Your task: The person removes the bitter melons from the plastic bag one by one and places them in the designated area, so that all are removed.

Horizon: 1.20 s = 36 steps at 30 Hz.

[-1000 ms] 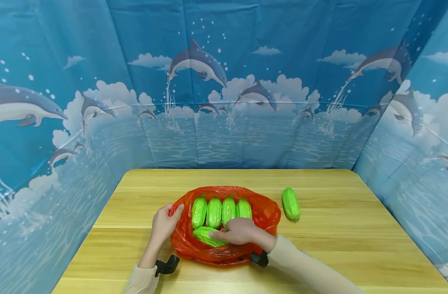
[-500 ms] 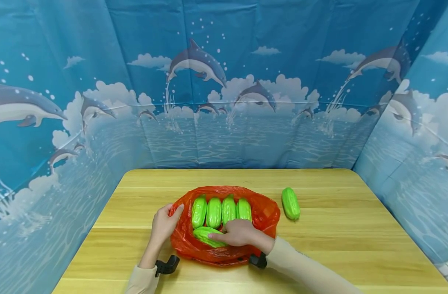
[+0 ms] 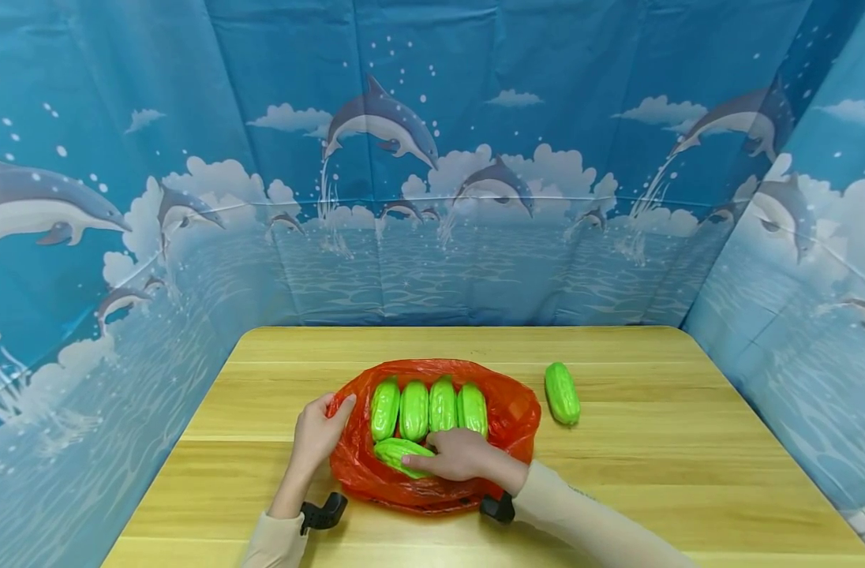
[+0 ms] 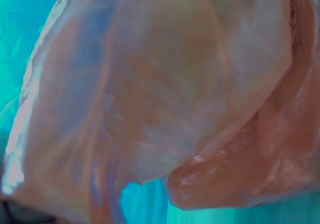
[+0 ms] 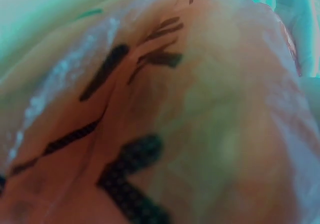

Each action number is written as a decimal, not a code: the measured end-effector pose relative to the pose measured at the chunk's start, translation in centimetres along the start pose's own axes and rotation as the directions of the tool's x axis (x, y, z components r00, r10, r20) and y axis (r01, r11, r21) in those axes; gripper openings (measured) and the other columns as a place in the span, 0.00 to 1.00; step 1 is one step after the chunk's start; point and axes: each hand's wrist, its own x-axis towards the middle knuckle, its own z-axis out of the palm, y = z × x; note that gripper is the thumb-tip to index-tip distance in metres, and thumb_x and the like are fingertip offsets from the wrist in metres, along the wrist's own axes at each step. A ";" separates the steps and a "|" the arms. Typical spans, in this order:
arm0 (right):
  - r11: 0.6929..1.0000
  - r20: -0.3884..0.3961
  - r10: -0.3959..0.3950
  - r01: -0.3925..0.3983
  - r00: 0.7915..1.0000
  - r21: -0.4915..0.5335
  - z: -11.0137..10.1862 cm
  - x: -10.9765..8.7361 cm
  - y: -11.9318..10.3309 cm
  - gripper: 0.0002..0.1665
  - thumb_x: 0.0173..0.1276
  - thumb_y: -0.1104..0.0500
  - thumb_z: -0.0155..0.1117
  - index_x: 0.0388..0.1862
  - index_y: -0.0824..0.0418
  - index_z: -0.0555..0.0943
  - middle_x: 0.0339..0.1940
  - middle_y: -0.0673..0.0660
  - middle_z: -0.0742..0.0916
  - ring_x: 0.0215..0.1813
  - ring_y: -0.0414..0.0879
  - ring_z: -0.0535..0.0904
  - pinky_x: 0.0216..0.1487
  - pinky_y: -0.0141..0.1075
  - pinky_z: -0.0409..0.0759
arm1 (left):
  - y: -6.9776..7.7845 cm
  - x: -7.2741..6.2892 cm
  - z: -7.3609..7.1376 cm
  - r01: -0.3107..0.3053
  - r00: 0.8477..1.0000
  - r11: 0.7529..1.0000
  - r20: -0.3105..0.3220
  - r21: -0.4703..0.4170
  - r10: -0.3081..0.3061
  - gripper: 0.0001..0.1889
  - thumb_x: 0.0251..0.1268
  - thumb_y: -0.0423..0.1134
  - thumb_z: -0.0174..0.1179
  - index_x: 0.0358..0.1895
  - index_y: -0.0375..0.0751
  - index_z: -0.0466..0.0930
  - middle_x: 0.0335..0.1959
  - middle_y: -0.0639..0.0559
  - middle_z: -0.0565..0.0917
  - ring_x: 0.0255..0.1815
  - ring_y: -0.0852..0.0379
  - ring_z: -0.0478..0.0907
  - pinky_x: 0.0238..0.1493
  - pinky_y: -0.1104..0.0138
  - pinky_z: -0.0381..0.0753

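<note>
In the head view a red plastic bag lies on the table with its mouth spread wide. My left hand pinches the bag's left rim between thumb and fingers. A row of several ridged, bright green bitter melons stands side by side along the far part of the bag. Crosswise in front of them lies another bitter melon; my right hand grips its right end, thumb on the near side, and hides that end. Red plastic fills both wrist views, covering the hands there.
A single bitter melon lies on the wooden table to the right of the bag. Blue curtains printed with dolphins hang behind the table and at both sides. Black wrist mounts sit near the bag's front edge.
The right hand has shifted very slightly left and down over the crosswise bitter melon. The left hand and the bag stay practically where they were.
</note>
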 end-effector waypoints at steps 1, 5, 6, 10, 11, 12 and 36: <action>1.000 -0.001 -0.001 0.001 1.000 -0.002 0.0 0.0 0.0 0.31 0.64 0.27 0.47 0.24 0.51 0.75 0.17 0.47 0.73 0.21 0.41 0.69 0.26 0.35 0.64 | 0.0 0.0 0.0 0.000 1.000 1.000 0.000 0.000 0.000 0.18 0.66 0.46 0.59 0.21 0.40 0.72 0.13 0.53 0.69 0.17 0.56 0.68 0.18 0.69 0.65; 1.000 -0.012 -0.008 0.008 1.000 0.002 0.3 0.2 0.2 0.32 0.63 0.26 0.48 0.21 0.51 0.73 0.15 0.47 0.71 0.19 0.40 0.66 0.24 0.34 0.62 | -0.1 0.0 0.0 -0.002 1.000 1.000 0.005 0.000 0.002 0.18 0.66 0.48 0.59 0.23 0.40 0.73 0.14 0.53 0.70 0.17 0.57 0.68 0.18 0.69 0.66; 1.000 -0.016 -0.010 0.010 1.000 0.004 0.3 0.3 0.2 0.32 0.63 0.26 0.48 0.20 0.51 0.72 0.15 0.46 0.70 0.19 0.40 0.65 0.24 0.33 0.61 | -0.1 0.0 0.0 -0.003 1.000 1.000 0.007 0.001 0.003 0.18 0.66 0.48 0.59 0.23 0.39 0.73 0.14 0.53 0.70 0.17 0.57 0.68 0.18 0.69 0.67; 1.000 -0.031 -0.014 0.015 0.999 0.020 0.5 0.3 0.4 0.32 0.62 0.26 0.49 0.18 0.51 0.70 0.14 0.46 0.68 0.17 0.39 0.63 0.22 0.33 0.59 | 0.0 0.0 0.0 -0.004 1.000 1.000 0.007 0.005 0.004 0.18 0.66 0.48 0.59 0.23 0.39 0.73 0.15 0.53 0.70 0.18 0.57 0.69 0.18 0.69 0.67; 1.000 -0.033 -0.015 0.016 0.999 0.025 0.5 0.3 0.4 0.32 0.62 0.26 0.49 0.17 0.51 0.70 0.14 0.46 0.68 0.17 0.39 0.62 0.22 0.33 0.59 | 0.0 0.1 0.0 -0.003 1.000 1.000 0.005 0.005 0.003 0.18 0.66 0.48 0.59 0.23 0.39 0.73 0.15 0.53 0.70 0.17 0.57 0.69 0.18 0.69 0.67; 0.999 -0.036 -0.016 0.017 0.999 0.032 0.5 0.3 0.4 0.32 0.62 0.26 0.49 0.17 0.51 0.69 0.13 0.46 0.68 0.17 0.39 0.62 0.22 0.33 0.59 | 0.0 0.1 0.0 -0.003 1.000 1.000 0.005 0.006 0.003 0.18 0.66 0.48 0.59 0.23 0.39 0.73 0.15 0.53 0.70 0.17 0.57 0.69 0.18 0.69 0.67; 0.974 -0.103 -0.049 0.070 0.993 0.217 0.7 0.6 1.0 0.35 0.57 0.30 0.61 0.10 0.51 0.60 0.08 0.43 0.60 0.13 0.37 0.53 0.20 0.32 0.55 | -0.1 0.2 0.0 -0.005 1.000 1.000 -0.002 0.002 0.005 0.18 0.66 0.47 0.59 0.22 0.40 0.73 0.15 0.53 0.71 0.17 0.56 0.69 0.19 0.68 0.68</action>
